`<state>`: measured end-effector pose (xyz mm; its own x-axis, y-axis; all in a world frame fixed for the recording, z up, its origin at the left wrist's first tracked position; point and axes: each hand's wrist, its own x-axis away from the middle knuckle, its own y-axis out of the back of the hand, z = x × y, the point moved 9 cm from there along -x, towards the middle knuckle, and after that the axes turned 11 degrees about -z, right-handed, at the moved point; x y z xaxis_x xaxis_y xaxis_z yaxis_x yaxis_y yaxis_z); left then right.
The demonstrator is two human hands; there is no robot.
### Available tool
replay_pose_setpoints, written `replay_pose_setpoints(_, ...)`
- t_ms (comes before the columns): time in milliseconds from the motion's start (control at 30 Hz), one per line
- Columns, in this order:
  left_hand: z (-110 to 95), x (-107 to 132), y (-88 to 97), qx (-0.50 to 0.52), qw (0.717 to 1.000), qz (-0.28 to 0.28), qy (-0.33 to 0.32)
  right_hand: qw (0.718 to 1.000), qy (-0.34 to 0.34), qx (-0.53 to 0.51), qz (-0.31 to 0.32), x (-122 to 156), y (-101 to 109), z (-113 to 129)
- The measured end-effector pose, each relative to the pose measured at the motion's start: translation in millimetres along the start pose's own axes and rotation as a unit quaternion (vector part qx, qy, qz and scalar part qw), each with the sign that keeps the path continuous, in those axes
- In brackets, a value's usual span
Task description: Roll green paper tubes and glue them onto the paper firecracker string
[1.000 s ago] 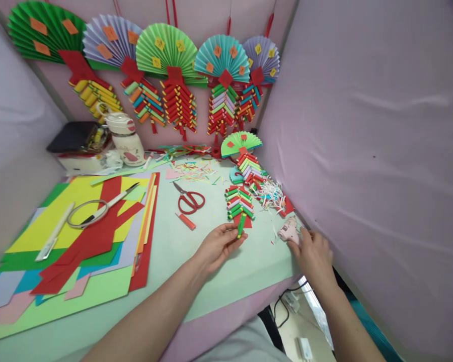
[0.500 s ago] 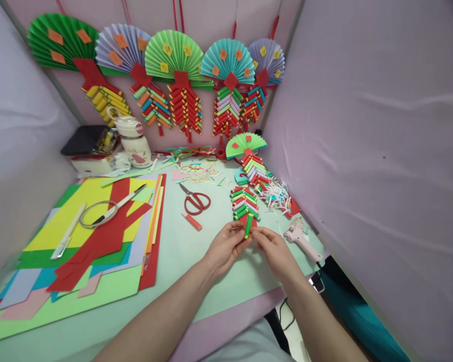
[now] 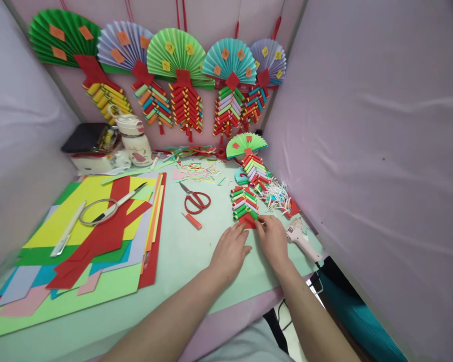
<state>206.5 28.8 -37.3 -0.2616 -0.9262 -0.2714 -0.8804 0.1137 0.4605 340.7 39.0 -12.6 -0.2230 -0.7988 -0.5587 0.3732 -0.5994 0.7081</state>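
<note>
On the table ahead of me lies a firecracker string (image 3: 245, 203), with small rolled-paper tubes in green, red and lilac set in slanting rows on a red paper strip (image 3: 247, 221). A green paper tube (image 3: 253, 214) sits at its near right end, slanted on the strip. My right hand (image 3: 275, 244) has its thumb and forefinger closed at the outer end of this tube. Palm down, my left hand (image 3: 229, 251) has its fingers stretched out, the tips at the near edge of the red strip. Nothing shows in my left hand.
Red-handled scissors (image 3: 196, 201) and a small red knife (image 3: 192, 221) lie left of the string. A glue gun (image 3: 302, 241) is at the right edge, near paper shreds (image 3: 277, 196). Coloured paper (image 3: 79, 236) is stacked at left, a bottle (image 3: 136, 143) behind. Paper fans (image 3: 177, 53) hang at the back.
The green tube, held up between both hands before, now lies slanted on the strip's right side. My left hand has let go and flattened out; my right hand stays at the tube.
</note>
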Motion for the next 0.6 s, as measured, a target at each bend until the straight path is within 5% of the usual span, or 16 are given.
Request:
replay_pose_setpoints(133,-0.9,3.6,-13.0,-0.108,0.992,0.052,-0.037,0.999,0.022,0.039,0.006,4.6,-7.3,2.6)
replay_pose_setpoints(600,-3.9,6.0,-19.3,-0.224,0.968,0.073,-0.084,0.985,0.056,0.165,-0.002,7.0,-7.3,3.5)
